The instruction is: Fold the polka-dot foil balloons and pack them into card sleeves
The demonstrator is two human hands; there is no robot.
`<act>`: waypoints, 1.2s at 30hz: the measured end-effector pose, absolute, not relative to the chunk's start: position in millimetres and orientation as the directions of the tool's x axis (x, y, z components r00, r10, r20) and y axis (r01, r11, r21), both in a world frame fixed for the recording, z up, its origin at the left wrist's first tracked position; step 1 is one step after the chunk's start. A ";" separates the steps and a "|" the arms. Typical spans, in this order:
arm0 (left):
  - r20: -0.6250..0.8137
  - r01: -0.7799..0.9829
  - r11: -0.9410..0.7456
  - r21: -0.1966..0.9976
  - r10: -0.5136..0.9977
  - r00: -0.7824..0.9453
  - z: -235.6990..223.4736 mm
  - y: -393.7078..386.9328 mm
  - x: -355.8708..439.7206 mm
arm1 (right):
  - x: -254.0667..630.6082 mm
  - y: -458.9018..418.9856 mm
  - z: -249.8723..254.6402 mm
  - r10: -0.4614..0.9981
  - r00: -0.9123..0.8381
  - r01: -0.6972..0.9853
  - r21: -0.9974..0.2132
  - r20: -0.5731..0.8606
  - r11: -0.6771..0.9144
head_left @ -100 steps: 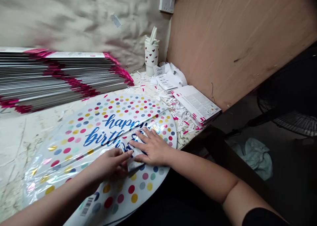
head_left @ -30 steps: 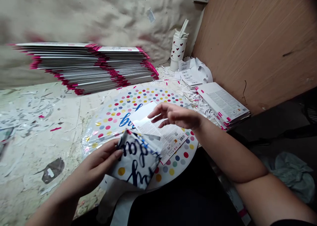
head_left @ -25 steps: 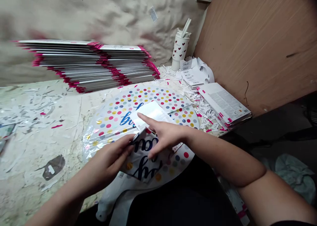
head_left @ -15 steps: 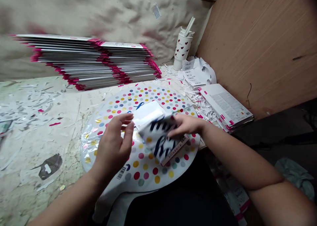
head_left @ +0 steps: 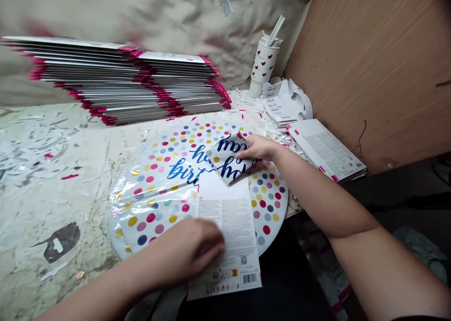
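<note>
My right hand [head_left: 261, 150] pinches a folded white foil balloon [head_left: 229, 164] with blue script lettering and coloured dots. The folded piece is above a large round flat dotted foil balloon [head_left: 155, 189] with blue script, covering part of its lettering. A white printed card packet [head_left: 234, 227] with a barcode lies over the near part of the round balloon, its top end beneath the folded one. Over the packet's left side, my left hand [head_left: 202, 248] is curled and blurred by motion. Whether it grips the packet's edge cannot be seen.
A tall stack of white and pink card packets [head_left: 134, 86] stands along the back wall. At back right are a white tumbler [head_left: 263, 65] with hearts, a label roll [head_left: 282, 105] and more packets [head_left: 329, 152]. Paper scraps [head_left: 38, 147] litter the left of the table.
My right hand has moved the folded balloon away from me. My left hand has come down and right. The card packet now lies nearer me, its printed face in sight.
</note>
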State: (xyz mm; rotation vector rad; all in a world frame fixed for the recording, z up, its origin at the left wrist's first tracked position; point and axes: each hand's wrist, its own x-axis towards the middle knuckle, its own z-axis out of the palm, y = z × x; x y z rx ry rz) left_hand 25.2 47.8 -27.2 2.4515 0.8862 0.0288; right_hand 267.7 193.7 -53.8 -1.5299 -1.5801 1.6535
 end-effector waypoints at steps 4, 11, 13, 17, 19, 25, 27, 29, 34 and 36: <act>0.039 0.781 -0.616 0.097 0.787 0.616 -55.1 77.7 58.3 | 267.4 190.2 -55.9 0.825 -0.383 0.394 -0.881 -0.416 -0.262; -0.055 0.782 -0.578 0.234 0.795 0.604 -60.2 89.1 62.9 | 271.9 177.2 -59.9 0.815 -0.478 0.498 -0.866 -0.328 -0.057; -0.158 0.755 -0.517 0.403 0.774 0.613 -52.7 88.4 59.3 | 270.0 175.2 -52.4 0.796 -0.523 0.523 -0.852 -0.304 0.018; -0.011 0.699 -0.648 0.304 0.731 0.682 -44.7 75.6 60.2 | 261.8 174.6 -19.0 0.662 -0.652 0.633 -0.746 -0.370 0.206; 0.147 0.665 -0.740 0.101 0.673 0.725 -43.4 65.5 64.4 | 256.1 178.4 -2.0 0.595 -0.674 0.687 -0.668 -0.438 0.286; 0.226 0.622 -0.782 -0.046 0.598 0.769 -36.7 48.8 72.7 | 231.3 198.4 10.9 0.372 -0.717 0.697 -0.622 -0.590 0.358; 0.188 0.633 -0.773 -0.047 0.616 0.765 -35.1 46.8 71.0 | 222.2 200.3 9.2 0.342 -0.729 0.685 -0.613 -0.593 0.394; 0.156 0.641 -0.766 -0.047 0.628 0.762 -34.1 44.8 68.2 | 215.2 199.9 9.7 0.345 -0.720 0.690 -0.569 -0.602 0.447; 0.162 0.646 -0.762 -0.042 0.633 0.757 -31.2 40.3 64.8 | 205.3 197.1 17.5 0.390 -0.663 0.727 -0.427 -0.639 0.538; 0.168 0.654 -0.755 -0.033 0.641 0.749 -30.4 39.3 65.0 | 201.6 194.3 19.0 0.392 -0.654 0.736 -0.423 -0.647 0.528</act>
